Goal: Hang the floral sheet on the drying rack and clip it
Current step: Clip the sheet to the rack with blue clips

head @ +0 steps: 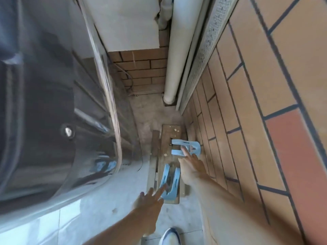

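Two large light-blue clips lie on a wooden board [168,138] on the floor by the brick wall. The near clip [170,183] points its jaws away from me; my left hand [150,200] reaches down with straight fingers, its forefinger touching that clip's left arm. The far clip [187,147] lies sideways with its jaws toward the left; my right hand [191,165] stretches to it, forefinger laid on its middle. Neither hand grips anything. No floral sheet or drying rack shows in view.
A tall brick wall [256,103] runs along the right. A white drainpipe [174,50] stands at the far end. A curved glass pane [53,103] with a metal rim fills the left. A shoe [169,236] shows on the pale floor tiles.
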Motion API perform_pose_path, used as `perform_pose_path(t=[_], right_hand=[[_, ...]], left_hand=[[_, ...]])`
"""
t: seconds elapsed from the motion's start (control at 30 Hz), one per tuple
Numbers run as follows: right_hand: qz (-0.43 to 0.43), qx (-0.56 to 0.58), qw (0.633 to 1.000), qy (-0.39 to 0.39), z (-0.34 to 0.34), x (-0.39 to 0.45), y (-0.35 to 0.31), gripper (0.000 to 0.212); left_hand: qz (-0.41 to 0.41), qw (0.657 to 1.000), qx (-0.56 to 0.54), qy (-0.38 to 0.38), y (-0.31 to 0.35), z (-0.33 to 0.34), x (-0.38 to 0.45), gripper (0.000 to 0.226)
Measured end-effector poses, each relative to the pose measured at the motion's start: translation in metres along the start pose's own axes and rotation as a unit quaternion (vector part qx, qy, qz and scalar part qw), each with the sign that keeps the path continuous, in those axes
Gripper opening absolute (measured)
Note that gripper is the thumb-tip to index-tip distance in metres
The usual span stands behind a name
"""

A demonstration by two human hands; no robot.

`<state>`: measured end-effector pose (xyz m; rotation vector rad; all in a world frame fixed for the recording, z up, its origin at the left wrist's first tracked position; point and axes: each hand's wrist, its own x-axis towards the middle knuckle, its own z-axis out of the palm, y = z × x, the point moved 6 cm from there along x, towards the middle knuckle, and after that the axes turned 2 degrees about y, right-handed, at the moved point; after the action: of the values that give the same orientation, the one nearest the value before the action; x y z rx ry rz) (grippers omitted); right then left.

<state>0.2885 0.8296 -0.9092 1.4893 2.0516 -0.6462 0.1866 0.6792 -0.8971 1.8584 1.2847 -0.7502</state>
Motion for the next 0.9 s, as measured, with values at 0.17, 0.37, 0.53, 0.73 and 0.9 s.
perform_pose_path(t=[0.17, 0.37, 0.53, 0.73, 0.9], right_hand=[[-0.021, -0.012, 0.999, -0.025, 0.009, 0.022, 0.003, 0.062], [-0.014, 0.090, 0.995, 0.043, -0.009, -0.017, 0.008, 0.051], [0.018, 0.166, 0.984, 0.064, -0.062, -0.114, -0.002, 0.040], [0.030, 0.321, 0.946, 0.024, -0.154, -0.266, -0.053, 0.049], [0.029, 0.352, 0.934, 0.059, -0.235, -0.371, -0.097, 0.067]], left_hand=[[0.022, 0.999, -0.025, 0.026, 0.011, -0.011, 0.006, 0.085], [-0.044, 0.975, -0.187, 0.110, 0.003, -0.042, -0.039, 0.060], [-0.072, 0.958, -0.233, 0.151, -0.002, -0.072, -0.138, 0.065], [-0.115, 0.947, -0.257, 0.155, 0.008, -0.124, -0.290, 0.057], [-0.167, 0.921, -0.281, 0.213, 0.008, -0.168, -0.413, 0.049]])
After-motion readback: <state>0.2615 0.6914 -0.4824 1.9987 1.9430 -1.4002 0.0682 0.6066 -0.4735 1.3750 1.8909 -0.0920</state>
